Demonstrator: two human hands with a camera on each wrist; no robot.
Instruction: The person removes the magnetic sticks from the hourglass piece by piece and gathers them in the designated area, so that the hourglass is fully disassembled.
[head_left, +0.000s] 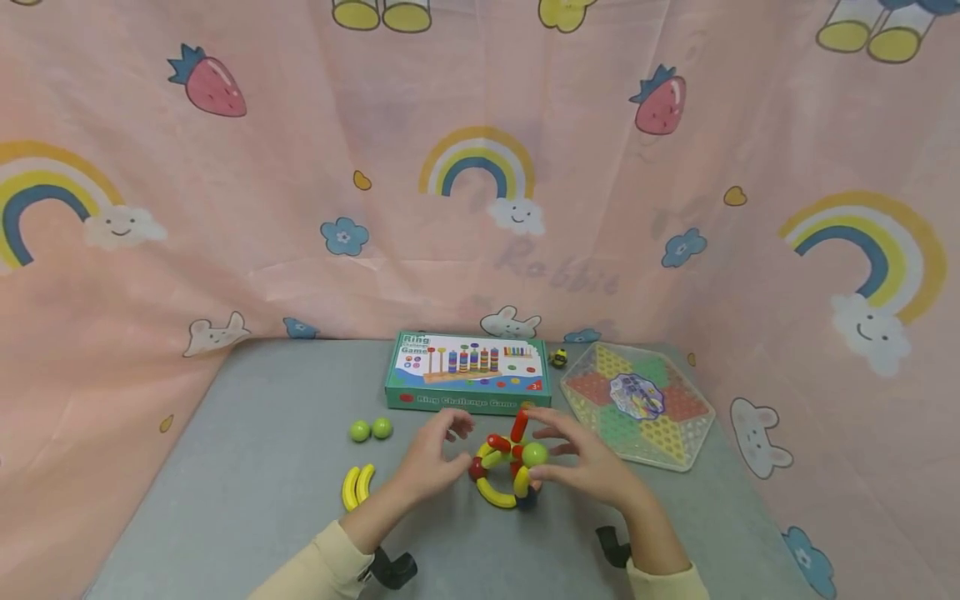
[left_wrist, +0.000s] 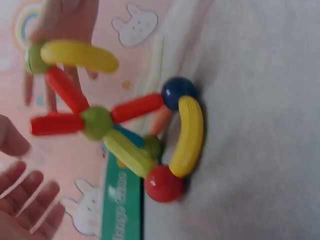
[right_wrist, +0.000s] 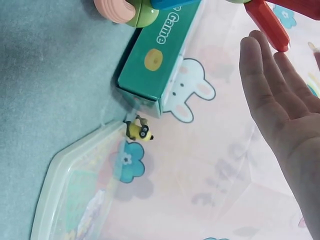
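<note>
A ball-and-stick toy structure stands on the table, its curved yellow sticks and dark balls forming a ring at the base. Above the base, a light green ball joins several straight sticks, with a red stick pointing up. Left of the structure is my left hand, fingers apart and holding nothing. My right hand is at the right side, loosely spread around another green ball that carries a curved yellow stick. Whether its fingertips touch that ball is unclear.
Two green balls and two curved yellow sticks lie at the left. Behind the structure is a green game box. A small yellow-and-black figure and a hexagonal clear-lidded board are at the right back.
</note>
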